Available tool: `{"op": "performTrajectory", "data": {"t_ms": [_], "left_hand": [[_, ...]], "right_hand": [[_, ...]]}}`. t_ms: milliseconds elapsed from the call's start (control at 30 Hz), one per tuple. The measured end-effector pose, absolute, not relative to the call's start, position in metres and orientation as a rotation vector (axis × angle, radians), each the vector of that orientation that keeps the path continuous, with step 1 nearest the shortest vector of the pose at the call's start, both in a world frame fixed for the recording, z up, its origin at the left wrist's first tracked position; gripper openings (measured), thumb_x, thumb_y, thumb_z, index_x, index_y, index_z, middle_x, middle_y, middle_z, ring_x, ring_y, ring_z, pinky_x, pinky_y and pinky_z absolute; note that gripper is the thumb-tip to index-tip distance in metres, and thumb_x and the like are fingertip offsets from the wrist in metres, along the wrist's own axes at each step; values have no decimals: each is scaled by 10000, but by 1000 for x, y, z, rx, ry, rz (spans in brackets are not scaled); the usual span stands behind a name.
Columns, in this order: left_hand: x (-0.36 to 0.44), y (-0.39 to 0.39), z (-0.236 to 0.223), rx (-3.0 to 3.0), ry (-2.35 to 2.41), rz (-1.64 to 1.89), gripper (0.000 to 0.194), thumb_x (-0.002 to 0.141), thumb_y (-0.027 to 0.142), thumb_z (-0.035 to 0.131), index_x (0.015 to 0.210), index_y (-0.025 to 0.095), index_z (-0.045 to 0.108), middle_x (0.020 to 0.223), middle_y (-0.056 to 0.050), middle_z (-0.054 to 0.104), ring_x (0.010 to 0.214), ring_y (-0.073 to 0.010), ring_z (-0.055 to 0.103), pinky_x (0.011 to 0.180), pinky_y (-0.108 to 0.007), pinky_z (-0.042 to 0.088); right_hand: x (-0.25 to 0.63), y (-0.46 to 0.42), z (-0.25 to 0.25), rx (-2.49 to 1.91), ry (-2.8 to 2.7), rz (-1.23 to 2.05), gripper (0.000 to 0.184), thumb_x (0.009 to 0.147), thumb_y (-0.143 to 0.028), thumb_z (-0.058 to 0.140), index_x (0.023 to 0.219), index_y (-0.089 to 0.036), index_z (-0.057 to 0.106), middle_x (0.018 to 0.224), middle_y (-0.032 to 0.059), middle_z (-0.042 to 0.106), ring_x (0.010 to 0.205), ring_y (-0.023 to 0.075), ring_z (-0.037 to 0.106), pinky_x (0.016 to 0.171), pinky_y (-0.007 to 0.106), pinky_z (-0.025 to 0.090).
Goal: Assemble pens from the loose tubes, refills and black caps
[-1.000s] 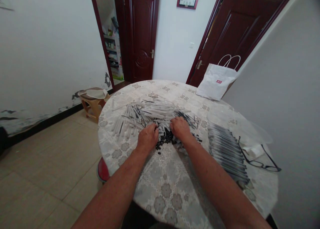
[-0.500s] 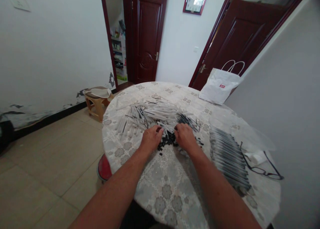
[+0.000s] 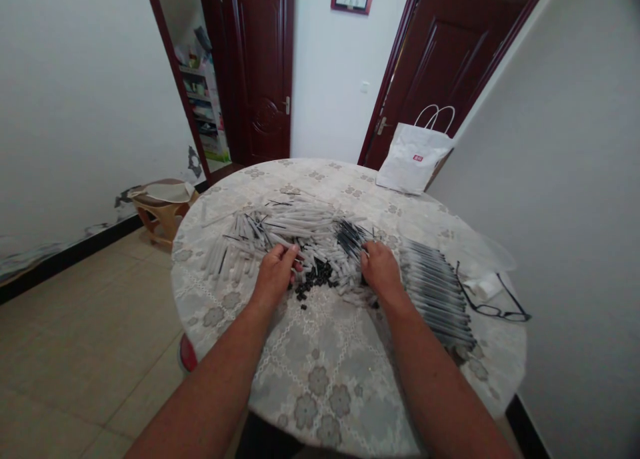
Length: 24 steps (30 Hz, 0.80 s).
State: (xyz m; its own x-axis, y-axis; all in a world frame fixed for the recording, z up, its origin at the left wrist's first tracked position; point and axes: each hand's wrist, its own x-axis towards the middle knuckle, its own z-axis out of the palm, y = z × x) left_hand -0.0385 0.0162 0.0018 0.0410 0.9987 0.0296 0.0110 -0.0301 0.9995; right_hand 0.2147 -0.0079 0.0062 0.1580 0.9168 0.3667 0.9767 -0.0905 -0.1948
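My left hand (image 3: 276, 273) is closed in a pinch at the left edge of a heap of small black caps (image 3: 316, 276). Whatever its fingertips hold is too small to make out. To the right of the caps, my right hand (image 3: 381, 269) has its fingers curled together beside a bunch of thin black pen refills (image 3: 351, 237). Its fingertips are partly hidden, so its hold is unclear. White pen barrels (image 3: 305, 217) lie in a loose pile beyond both hands. Short pale tube pieces (image 3: 346, 271) are scattered between the caps and my right hand.
A row of dark-and-clear pens (image 3: 436, 292) lies to the right, with eyeglasses (image 3: 493, 310) beside it. At the back of the round table (image 3: 320, 352) stands a white paper bag (image 3: 414, 159). A wooden stool (image 3: 163, 209) is on the floor at left.
My hands have moved apart: the left away from the black caps to the left, the right further right, uncovering more caps and short tubes. The whole view has shifted as well.
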Motion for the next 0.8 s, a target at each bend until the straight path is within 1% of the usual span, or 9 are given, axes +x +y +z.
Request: {"op": "performTrajectory", "data": {"t_ms": [100, 200, 267, 333, 400, 467, 533, 667, 800], "left_hand": [[-38, 18, -1, 1255, 1178, 1212, 416, 891, 585, 564, 852, 175, 624, 652, -20, 664, 413, -93, 501, 388, -216, 367], [-37, 17, -2, 1255, 1178, 1224, 410, 899, 583, 557, 852, 178, 598, 682, -27, 679, 422, -93, 519, 388, -210, 388], [-36, 16, -1, 1258, 1171, 1218, 411, 909, 584, 545, 855, 178, 579, 696, -27, 682, 409, -86, 513, 383, -205, 394], [-35, 16, 0, 1252, 1153, 1218, 395, 914, 570, 545, 866, 179, 562, 739, -35, 693, 445, -99, 566, 382, -199, 407], [-33, 16, 0, 1234, 1118, 1225, 363, 917, 543, 552, 887, 181, 544, 808, -54, 706, 562, -143, 667, 395, -198, 440], [-32, 17, -2, 1209, 1075, 1225, 334, 920, 520, 556, 916, 188, 524, 861, -68, 715, 686, -192, 730, 420, -210, 486], [-31, 17, -5, 1170, 1032, 1220, 322, 924, 516, 556, 945, 200, 499, 884, -69, 722, 732, -216, 749, 447, -235, 526], [-29, 15, -9, 1044, 949, 1209, 337, 917, 533, 572, 977, 223, 454, 908, -65, 734, 754, -232, 762, 496, -278, 573], [-28, 14, -10, 973, 858, 1210, 356, 886, 512, 637, 992, 218, 467, 922, -78, 731, 773, -234, 762, 533, -282, 585]], "right_hand": [[229, -9, 4, -2243, -1823, -137, 285, 994, -341, 506, 1089, -172, 714, 1066, 144, 694, 1045, 245, 623, 910, 317, 427], [225, -11, 5, -2289, -1873, -73, 308, 987, -397, 512, 1063, -185, 721, 1077, 141, 700, 1022, 240, 645, 847, 302, 438], [219, -13, 6, -2294, -1891, -57, 297, 982, -390, 516, 1071, -193, 720, 1102, 136, 705, 1027, 232, 651, 832, 292, 437], [215, -14, 8, -2304, -1909, -18, 277, 972, -367, 524, 1089, -206, 716, 1110, 124, 717, 1032, 227, 656, 826, 284, 434], [214, -15, 9, -2324, -1925, 33, 270, 964, -355, 524, 1096, -217, 715, 1096, 114, 732, 1023, 228, 664, 812, 281, 431], [214, -16, 10, -2337, -1933, 73, 276, 965, -352, 510, 1087, -219, 718, 1079, 114, 744, 1007, 230, 672, 796, 279, 427], [214, -17, 10, -2338, -1926, 92, 283, 966, -352, 500, 1071, -216, 725, 1067, 118, 752, 996, 233, 677, 786, 278, 421], [218, -18, 7, -2256, -1937, 97, 261, 940, -321, 510, 1015, -207, 732, 1017, 120, 760, 956, 235, 683, 766, 281, 408], [227, -16, 2, -2135, -1957, 84, 235, 927, -309, 515, 964, -203, 721, 952, 106, 762, 893, 227, 684, 743, 279, 400]]}}
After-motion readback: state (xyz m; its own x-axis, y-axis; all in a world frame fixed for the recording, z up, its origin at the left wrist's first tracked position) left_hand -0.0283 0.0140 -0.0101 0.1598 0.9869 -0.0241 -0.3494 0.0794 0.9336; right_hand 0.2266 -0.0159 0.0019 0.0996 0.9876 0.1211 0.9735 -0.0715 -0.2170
